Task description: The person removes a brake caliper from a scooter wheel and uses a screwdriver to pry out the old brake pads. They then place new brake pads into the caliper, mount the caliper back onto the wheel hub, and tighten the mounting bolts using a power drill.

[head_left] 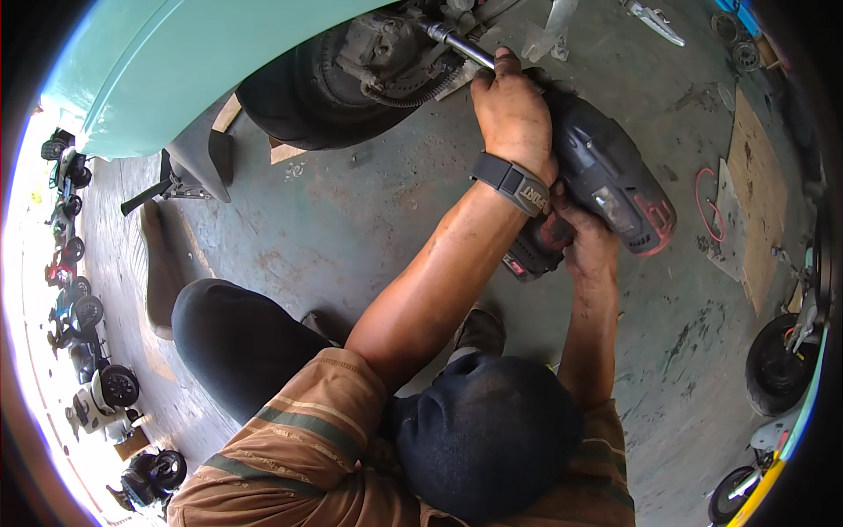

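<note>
A black and dark red cordless impact wrench [610, 171] slants up and left, a long chrome socket extension [461, 46] on its nose. The extension's far end meets the greasy metal housing [379, 48] beside a black tyre [294, 97], below a mint-green body panel [176, 66]. My left hand [514, 110], with a dark band at the wrist, is closed round the wrench's front where the extension comes out; most of its fingers are hidden. Lower down, my right hand [587, 230] wraps the wrench's handle, above the battery [529, 250]. The trigger is out of sight.
A kickstand-like bracket and grey panel [198, 162] stand left of the tyre. Flat boards [746, 193] and a thin red loop [707, 206] lie on the floor at right. Scooters [88, 307] line the left edge; a loose wheel [781, 364] is at far right.
</note>
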`<state>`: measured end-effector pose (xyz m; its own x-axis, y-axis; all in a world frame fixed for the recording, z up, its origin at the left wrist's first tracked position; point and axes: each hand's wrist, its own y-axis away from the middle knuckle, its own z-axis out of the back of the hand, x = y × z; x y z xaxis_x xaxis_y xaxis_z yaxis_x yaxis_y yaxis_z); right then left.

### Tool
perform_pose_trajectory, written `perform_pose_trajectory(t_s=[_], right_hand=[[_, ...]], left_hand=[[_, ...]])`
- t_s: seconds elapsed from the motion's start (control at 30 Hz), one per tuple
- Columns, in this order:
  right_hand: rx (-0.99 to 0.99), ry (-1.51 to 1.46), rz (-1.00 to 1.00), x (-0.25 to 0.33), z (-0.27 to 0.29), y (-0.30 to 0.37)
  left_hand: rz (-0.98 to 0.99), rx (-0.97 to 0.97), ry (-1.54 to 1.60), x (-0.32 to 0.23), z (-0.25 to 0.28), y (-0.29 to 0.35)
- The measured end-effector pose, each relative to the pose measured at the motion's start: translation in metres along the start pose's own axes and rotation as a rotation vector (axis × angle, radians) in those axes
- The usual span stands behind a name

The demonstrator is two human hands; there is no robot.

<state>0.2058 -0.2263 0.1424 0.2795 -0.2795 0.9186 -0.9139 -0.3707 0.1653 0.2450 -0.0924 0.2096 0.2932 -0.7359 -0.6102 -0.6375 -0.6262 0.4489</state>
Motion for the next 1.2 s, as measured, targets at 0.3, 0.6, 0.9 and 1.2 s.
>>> perform_pose_trajectory(t_s=[0.3, 0.6, 0.9, 1.2], right_hand=[[-0.023, -0.108, -0.047, 0.001, -0.004, 0.0], [-0.01, 0.209, 0.03, 0.009, 0.007, -0.007], [0.129, 0.855, 0.238, -0.046, 0.06, -0.019], [-0.613, 0.342, 0.117, -0.038, 0.239, 0.032]], left_hand=[[-0.087, 0.036, -0.059, 0.016, 0.008, -0.021], [-0.055, 0.031, -0.038, 0.01, 0.004, -0.006], [-0.078, 0.13, -0.104, 0.016, 0.024, 0.006], [0.063, 0.508, -0.498, 0.124, 0.02, 0.031]])
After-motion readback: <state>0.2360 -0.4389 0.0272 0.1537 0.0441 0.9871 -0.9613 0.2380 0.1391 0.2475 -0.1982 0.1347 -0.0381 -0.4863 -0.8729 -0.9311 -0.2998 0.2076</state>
